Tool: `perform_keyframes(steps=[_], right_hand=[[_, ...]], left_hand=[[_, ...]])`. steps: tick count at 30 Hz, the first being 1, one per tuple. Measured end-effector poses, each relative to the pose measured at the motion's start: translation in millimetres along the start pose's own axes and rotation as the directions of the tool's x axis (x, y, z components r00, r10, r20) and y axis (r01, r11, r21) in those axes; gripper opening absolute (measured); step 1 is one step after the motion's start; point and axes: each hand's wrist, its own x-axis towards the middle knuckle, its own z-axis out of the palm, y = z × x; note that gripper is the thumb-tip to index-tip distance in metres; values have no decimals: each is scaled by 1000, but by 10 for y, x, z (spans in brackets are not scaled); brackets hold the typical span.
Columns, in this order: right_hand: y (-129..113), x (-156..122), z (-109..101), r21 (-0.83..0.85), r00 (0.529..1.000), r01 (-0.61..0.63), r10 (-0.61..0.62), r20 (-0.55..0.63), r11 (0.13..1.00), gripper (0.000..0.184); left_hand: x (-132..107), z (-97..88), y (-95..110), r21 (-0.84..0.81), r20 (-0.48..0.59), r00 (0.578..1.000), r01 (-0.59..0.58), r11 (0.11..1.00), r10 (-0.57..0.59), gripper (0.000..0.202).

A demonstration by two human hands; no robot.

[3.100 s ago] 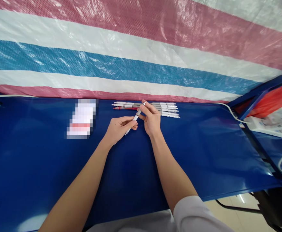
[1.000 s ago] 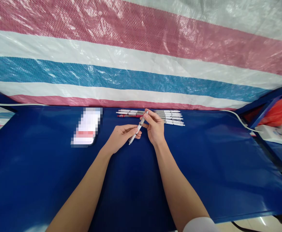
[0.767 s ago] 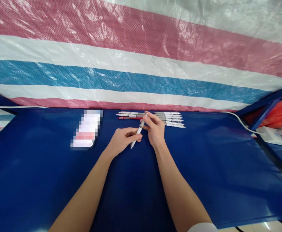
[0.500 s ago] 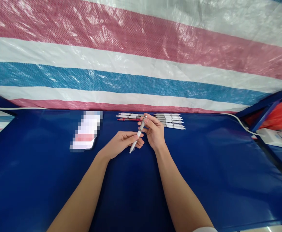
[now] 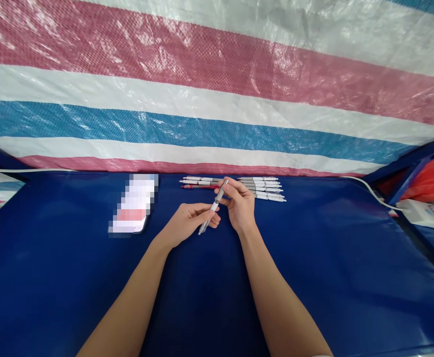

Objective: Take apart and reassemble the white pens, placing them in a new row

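A white and grey pen (image 5: 214, 207) is held at a slant over the table, its silver tip up and to the right. My left hand (image 5: 192, 219) pinches the white barrel between thumb and fingers. Around the grey grip near the tip, the fingers of my right hand (image 5: 240, 204) are closed. Behind my hands lie several white and grey pens (image 5: 267, 187) in a row on the right. More pens lie on the left, among them a red pen (image 5: 198, 187); my right hand partly hides them.
A phone (image 5: 135, 206) with a blurred screen lies on the blue table (image 5: 313, 258) to the left. A striped plastic sheet (image 5: 187, 129) hangs behind the table. At the right stand a blue frame bar (image 5: 412, 176), a white cable (image 5: 369, 191) and a white box (image 5: 419, 212).
Both hands keep their hold on the pen, which has turned slightly about its length. The whole view has shifted a little.
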Motion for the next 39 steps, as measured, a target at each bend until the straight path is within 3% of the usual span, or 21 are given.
perform_keyframes(steps=[3, 13, 18, 26, 36, 39], right_hand=[[-11, -10, 0, 13, 998, -33, 33, 50, 999, 19], [17, 13, -2, -15, 1000, 19, -19, -11, 1000, 21], [34, 15, -8, -42, 1000, 27, -27, -2, 999, 25], [8, -1, 5, -27, 999, -5, 6, 32, 1000, 18], [25, 9, 4, -61, 999, 44, -45, -15, 997, 26], [29, 18, -8, -57, 999, 34, -34, -10, 998, 27]], left_hand=[[-17, -26, 39, -16, 92, 995, 29, 999, -27, 34], [26, 25, -85, 65, -117, 991, -57, 996, 65, 36], [21, 29, -70, 60, -105, 993, -49, 997, 55, 34], [9, 17, 42, 79, 6, 999, -47, 996, 47, 35], [35, 33, -58, 32, -172, 983, -64, 997, 68, 37], [26, 27, -32, 47, -144, 987, -60, 997, 66, 37]])
